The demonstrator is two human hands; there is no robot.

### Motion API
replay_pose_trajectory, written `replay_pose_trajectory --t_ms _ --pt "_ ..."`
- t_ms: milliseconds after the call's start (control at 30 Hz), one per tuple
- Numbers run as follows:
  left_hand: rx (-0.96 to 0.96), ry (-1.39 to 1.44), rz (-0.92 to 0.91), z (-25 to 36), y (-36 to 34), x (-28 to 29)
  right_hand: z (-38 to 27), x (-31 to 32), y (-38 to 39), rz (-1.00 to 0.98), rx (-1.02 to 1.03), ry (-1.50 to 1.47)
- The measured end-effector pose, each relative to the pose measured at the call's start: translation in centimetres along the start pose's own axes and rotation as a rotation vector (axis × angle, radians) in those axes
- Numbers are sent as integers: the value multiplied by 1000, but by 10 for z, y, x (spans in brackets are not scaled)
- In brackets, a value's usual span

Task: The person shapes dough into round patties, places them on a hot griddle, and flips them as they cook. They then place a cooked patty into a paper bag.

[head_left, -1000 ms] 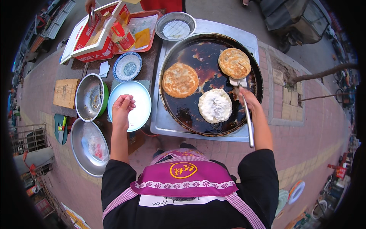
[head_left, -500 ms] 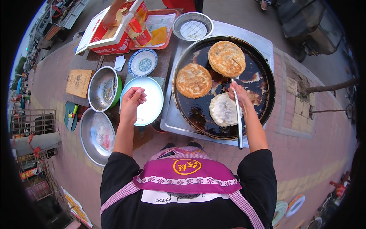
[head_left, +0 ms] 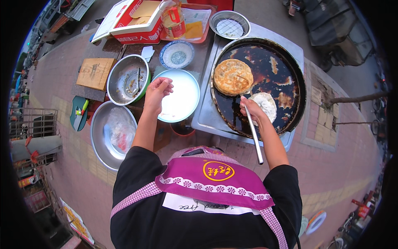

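My right hand (head_left: pixel 253 111) grips the metal handle of a spatula (head_left: pixel 253 135), closed around it over the large round black pan (head_left: pixel 284 68). The spatula's far end meets the lower edge of a browned round flatbread (head_left: pixel 233 76) on the left side of the pan. This bread looks thick, perhaps stacked; I cannot tell for sure. A pale flatbread (head_left: pixel 268 108) lies to its right, partly covered by my right hand. Over the left edge of a white bowl (head_left: pixel 184 99) with a pale blue rim, my left hand (head_left: pixel 156 96) hangs with fingers curled together, nothing visible in them.
Left of the white bowl are a green-sided metal bowl (head_left: pixel 118 79), a metal basin (head_left: pixel 99 141) and a wooden block (head_left: pixel 95 74). Farther back stand a patterned plate (head_left: pixel 177 54), an oil bottle (head_left: pixel 173 23), a red-and-white box (head_left: pixel 139 35) and a wire-topped bowl (head_left: pixel 230 25).
The spatula and the browned flatbread at the upper right moved left, to where the other browned flatbread lay; one browned round shows there now. Another person's hand has left the box. The view shifted.
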State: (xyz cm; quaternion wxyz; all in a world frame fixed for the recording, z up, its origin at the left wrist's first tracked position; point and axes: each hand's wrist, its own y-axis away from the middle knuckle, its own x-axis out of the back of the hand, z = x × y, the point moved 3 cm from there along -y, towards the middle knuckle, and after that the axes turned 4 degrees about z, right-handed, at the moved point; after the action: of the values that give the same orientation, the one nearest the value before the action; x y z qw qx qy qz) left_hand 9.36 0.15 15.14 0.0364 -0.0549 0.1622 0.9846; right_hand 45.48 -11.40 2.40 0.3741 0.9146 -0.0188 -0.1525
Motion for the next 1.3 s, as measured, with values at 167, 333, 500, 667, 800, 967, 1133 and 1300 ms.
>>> replay_pose_trajectory --t_ms 167,333,500,667,800,967,1133,1300 --pt "35 18 -17 -10 -6 28 -9 -7 35 85 -95 160" --pt "16 100 -58 -8 -18 49 -4 -5 112 233 -194 316" --pt "16 147 -99 -5 -29 61 -39 -8 119 570 -2 1205" --pt "2 119 -144 -6 -28 70 -59 -48 50 818 110 1596" --pt "-8 109 -166 -5 -23 77 -52 -73 27 778 183 1654" --pt "-28 120 -161 -2 -17 81 -34 -83 32 807 319 1806" --pt "-25 92 -170 -2 -14 75 -11 -72 50 788 392 1971" --pt "-28 99 -187 -2 -14 67 2 -62 63 819 522 2049"
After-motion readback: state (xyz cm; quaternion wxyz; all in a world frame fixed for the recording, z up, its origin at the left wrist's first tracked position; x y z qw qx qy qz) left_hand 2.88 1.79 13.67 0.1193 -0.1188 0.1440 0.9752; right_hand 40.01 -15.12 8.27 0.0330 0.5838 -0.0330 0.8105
